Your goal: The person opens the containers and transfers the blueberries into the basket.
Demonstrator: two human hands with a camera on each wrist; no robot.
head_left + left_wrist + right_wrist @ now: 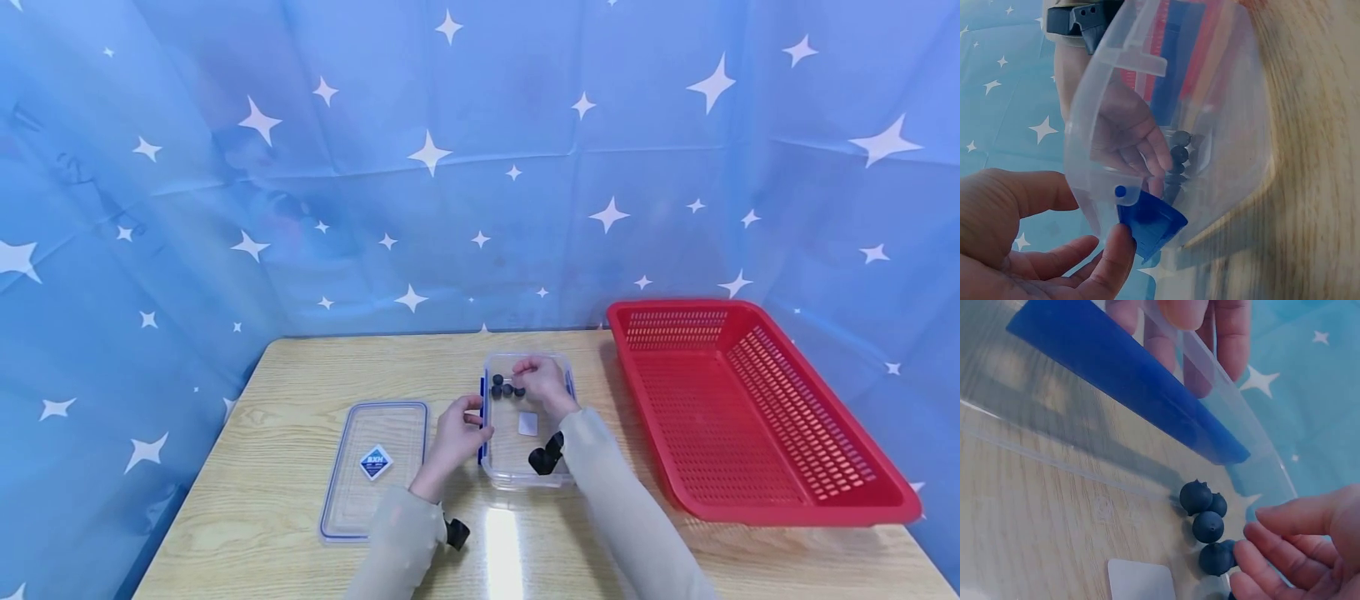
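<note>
A clear plastic container (504,475) with blue side latches (1150,215) sits on the table. Several blueberries (1208,527) lie inside it, clustered toward its far left end in the head view. My left hand (456,435) is at the left side, holding the wall with one digit over the rim and other fingers outside by the lowered latch. My right hand (542,382) reaches into the container from the right. Its fingers are loosely bent, fingertips beside the blueberries, seeming to touch one; nothing shows between them. Part of the cluster is hidden behind that hand.
Left of the container lies its clear lid (352,500), edged in blue, with a diamond-shaped label (376,462). A large red slotted basket (675,467) stands to the right. A small white square (528,423) shows at the container's floor. Behind the table hangs a blue star-patterned curtain (525,250).
</note>
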